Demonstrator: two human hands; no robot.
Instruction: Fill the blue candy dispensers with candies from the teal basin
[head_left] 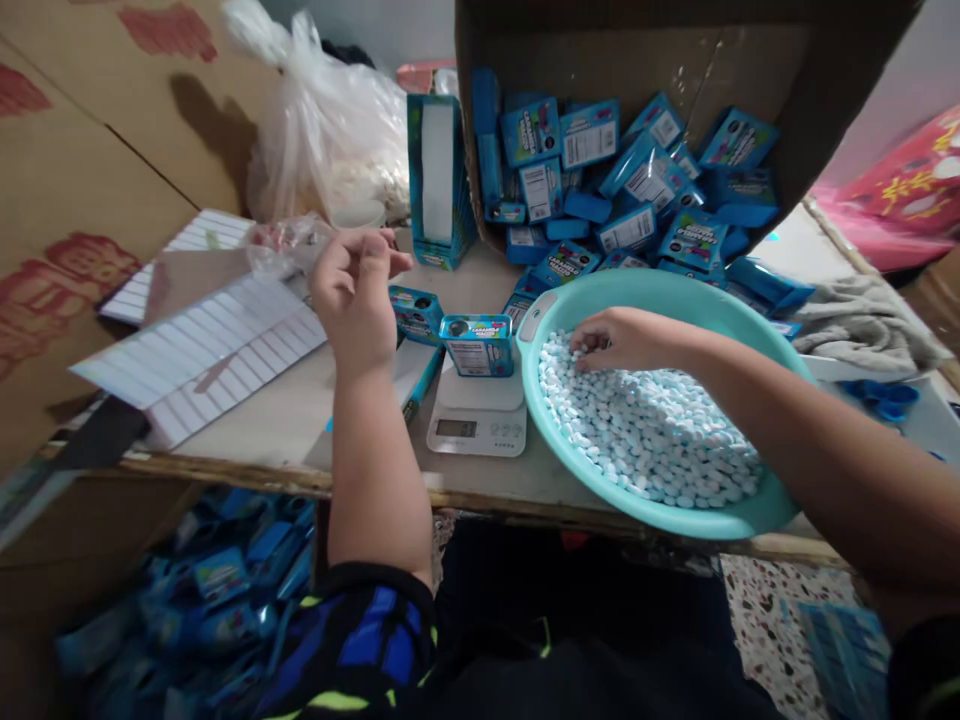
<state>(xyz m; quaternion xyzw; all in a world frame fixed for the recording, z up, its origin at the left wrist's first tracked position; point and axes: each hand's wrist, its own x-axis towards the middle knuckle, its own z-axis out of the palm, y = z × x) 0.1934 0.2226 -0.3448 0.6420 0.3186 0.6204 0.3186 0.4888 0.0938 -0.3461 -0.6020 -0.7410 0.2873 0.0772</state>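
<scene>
My right hand (611, 340) reaches into a turquoise basin (667, 522) with its fingers curled in among small white and pale blue candies (652, 440). My left hand (360, 290) is raised to the left, thumb and fingers pressed together; whether anything is between them I cannot make out. Between my hands a blue candy tin (477, 346) stands upright on a white kitchen scale (478, 430). The digits on its display are too blurred to read. Just behind my left wrist lies another blue package (417, 313), beside a flat blue-edged box (416, 375).
Behind the basin, a cardboard box (810, 130) on its side spills many blue tins. An open display box (437, 185) stands beside it. White striped card sheets (217, 360) and a plastic bag (330, 120) are at left, a grey cloth (862, 325) at right. More blue packages (225, 580) sit below.
</scene>
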